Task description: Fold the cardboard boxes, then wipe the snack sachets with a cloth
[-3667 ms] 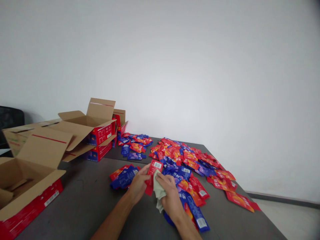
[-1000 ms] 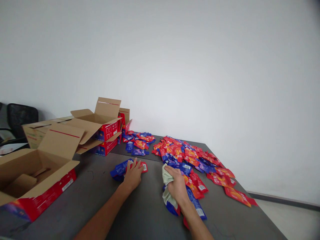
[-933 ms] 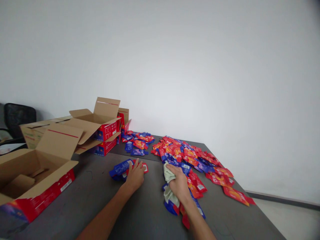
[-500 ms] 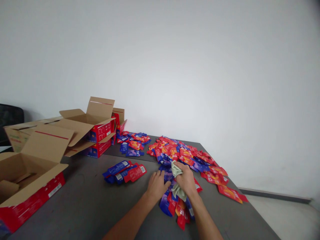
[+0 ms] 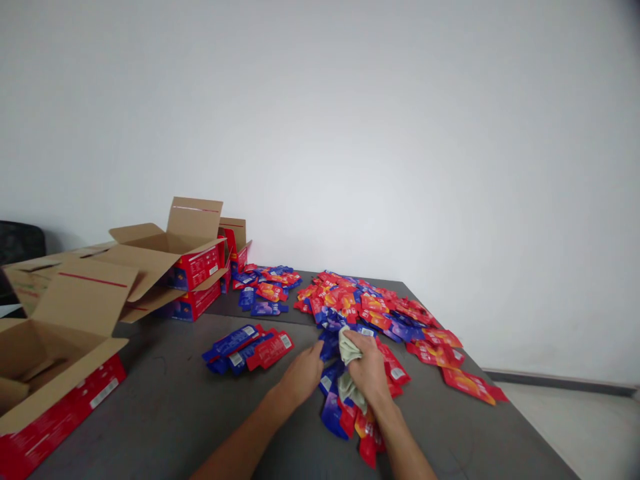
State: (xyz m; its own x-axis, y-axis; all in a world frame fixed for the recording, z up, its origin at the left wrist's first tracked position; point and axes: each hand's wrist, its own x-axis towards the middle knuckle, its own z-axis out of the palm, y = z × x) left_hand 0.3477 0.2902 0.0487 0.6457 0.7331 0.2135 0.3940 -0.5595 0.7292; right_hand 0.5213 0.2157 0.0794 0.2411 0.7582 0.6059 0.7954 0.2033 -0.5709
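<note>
My right hand (image 5: 371,371) is closed around a pale green cloth (image 5: 345,341) and rests on the near end of a big heap of red and blue sachets (image 5: 373,313). My left hand (image 5: 303,375) lies just to its left, fingertips touching a blue sachet (image 5: 329,346) at the heap's edge; whether it grips the sachet is not clear. A small separate stack of blue and red sachets (image 5: 247,347) lies on the grey table (image 5: 175,407), left of my left hand.
Open cardboard boxes with red printed sides stand at the left: a near one (image 5: 55,373) and a farther one (image 5: 175,260). A further small cluster of sachets (image 5: 265,287) lies by the far boxes. The table ends at the right, with floor (image 5: 575,427) beyond. A dark chair (image 5: 15,243) is far left.
My left hand left the small stack on the left and moved right to the heap beside my right hand. The red sachet I held earlier now lies on that stack.
</note>
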